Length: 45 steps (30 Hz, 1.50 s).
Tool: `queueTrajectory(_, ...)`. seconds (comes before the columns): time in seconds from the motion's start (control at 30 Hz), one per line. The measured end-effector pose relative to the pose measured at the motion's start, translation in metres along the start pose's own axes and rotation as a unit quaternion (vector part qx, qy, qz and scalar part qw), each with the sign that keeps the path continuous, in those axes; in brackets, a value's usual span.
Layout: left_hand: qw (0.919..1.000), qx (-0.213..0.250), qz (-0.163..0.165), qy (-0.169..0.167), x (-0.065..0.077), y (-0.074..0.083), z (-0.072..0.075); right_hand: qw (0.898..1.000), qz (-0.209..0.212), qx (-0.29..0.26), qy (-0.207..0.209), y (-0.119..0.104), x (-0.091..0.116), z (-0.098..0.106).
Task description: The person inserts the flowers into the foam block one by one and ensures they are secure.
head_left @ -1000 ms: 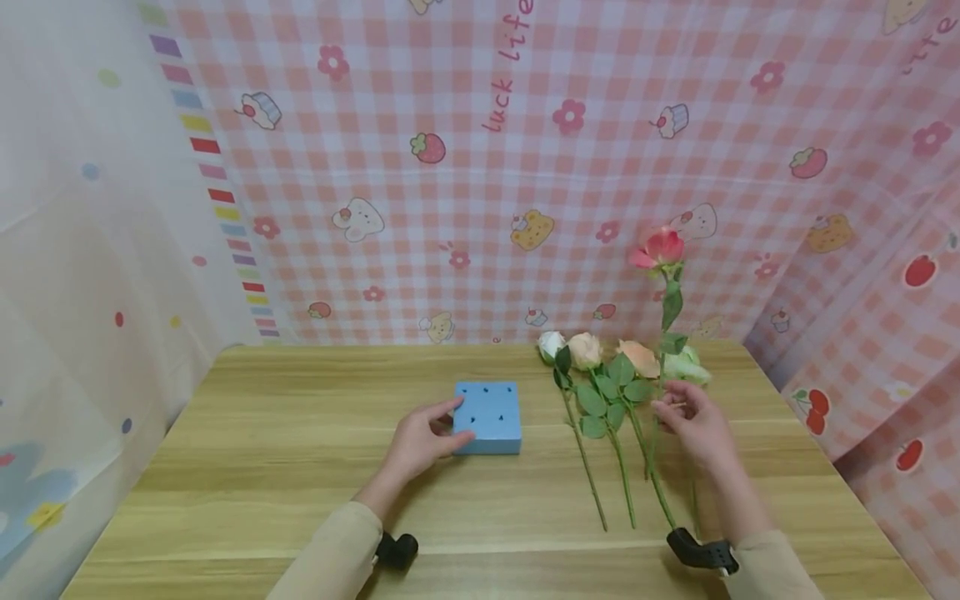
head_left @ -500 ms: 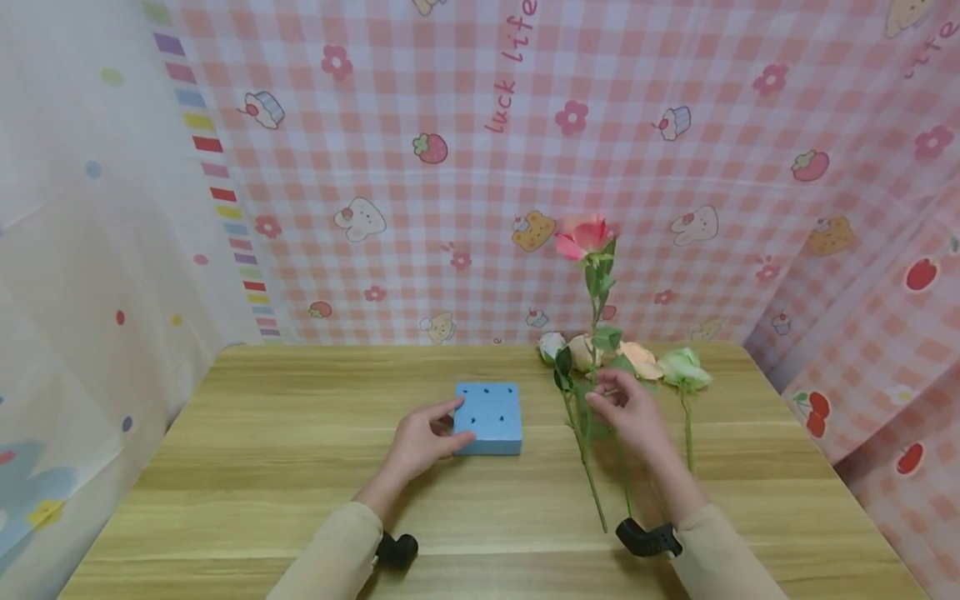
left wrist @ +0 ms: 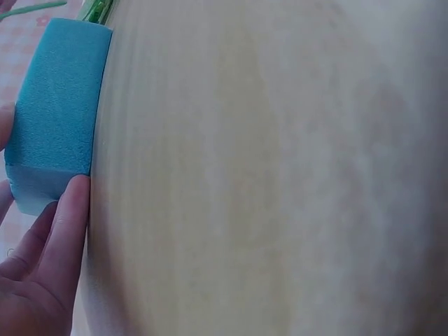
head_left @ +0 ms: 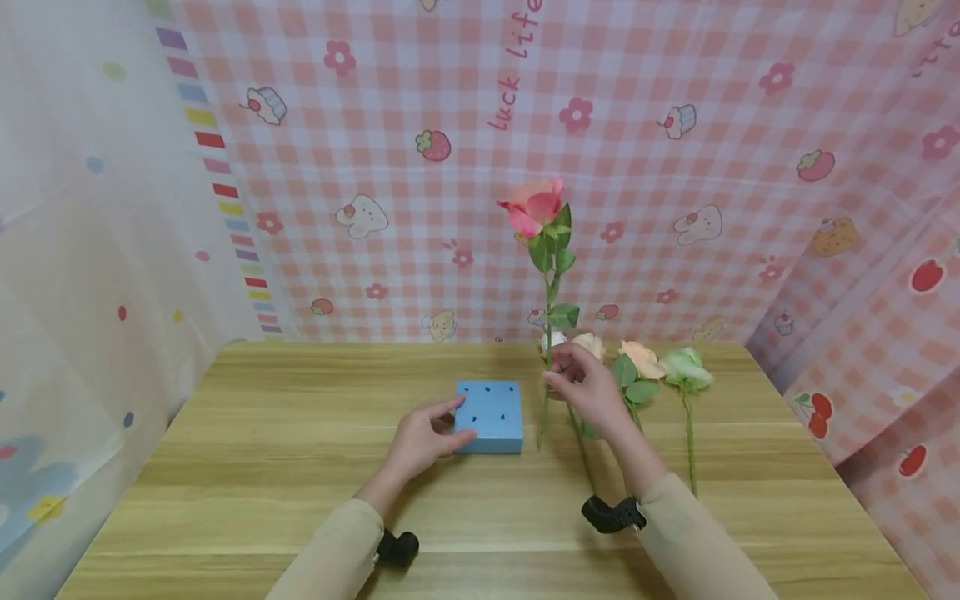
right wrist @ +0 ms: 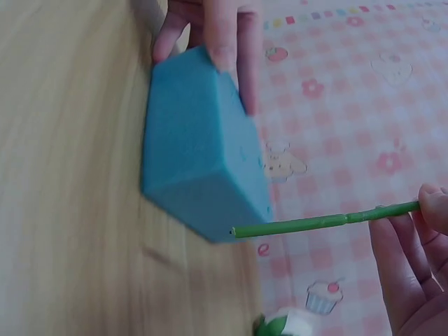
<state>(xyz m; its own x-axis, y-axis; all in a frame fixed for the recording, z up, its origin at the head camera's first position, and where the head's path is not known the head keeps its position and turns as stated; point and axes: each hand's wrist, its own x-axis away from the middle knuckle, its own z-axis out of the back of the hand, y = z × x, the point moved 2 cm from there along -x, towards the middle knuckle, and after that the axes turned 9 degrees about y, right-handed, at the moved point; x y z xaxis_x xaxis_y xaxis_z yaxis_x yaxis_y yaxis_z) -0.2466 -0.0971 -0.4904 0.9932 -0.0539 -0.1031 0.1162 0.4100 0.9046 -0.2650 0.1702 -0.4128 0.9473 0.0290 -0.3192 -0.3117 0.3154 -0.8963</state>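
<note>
Rose [head_left: 537, 208] and block [head_left: 487, 417], one to each hand

1. Table [head_left: 247, 467]: open room toward its left edge; near edge out of view.
2. Right wrist camera [head_left: 611, 515]: at the lying stems' [head_left: 581, 446] ends; dip it and you may drag them.
3. Left hand [head_left: 418, 442]: your thumb and fingers grip the block's left side; should they slacken, a push could skid it.
4. Block: mid-table, holes on top.
5. Right hand [head_left: 592, 393]: your fingers pinch the rose's stem.
6. Rose: near upright, lower end just beside the block's right side, in no hole; top-heavy above your pinch, it could swing or bend.
7. White flower [head_left: 557, 337], cream flower [head_left: 591, 343], peach flower [head_left: 641, 358], green flower [head_left: 684, 369]: along the far edge's right half, crowding that side.
8. Patterned cloth [head_left: 420, 208]: behind the far edge.
</note>
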Motion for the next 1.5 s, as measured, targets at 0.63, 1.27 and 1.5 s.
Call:
queueTrajectory(0.63, 0.9998, -0.005, -0.014, 0.014, -0.001, 0.001, 0.002, 1.000, 0.024, -0.007, -0.008, -0.023, -0.028, -0.047)
queueTrajectory(1.27, 0.9990, -0.005, -0.035, 0.026, -0.002, 0.002, 0.001, 0.994, 0.101, 0.035, 0.009, -0.033, -0.048, -0.087)
queueTrajectory(1.5, 0.9992, -0.005, -0.031, 0.024, -0.001, 0.002, 0.001, 0.994, 0.097, 0.051, 0.002, -0.033, -0.052, -0.095)
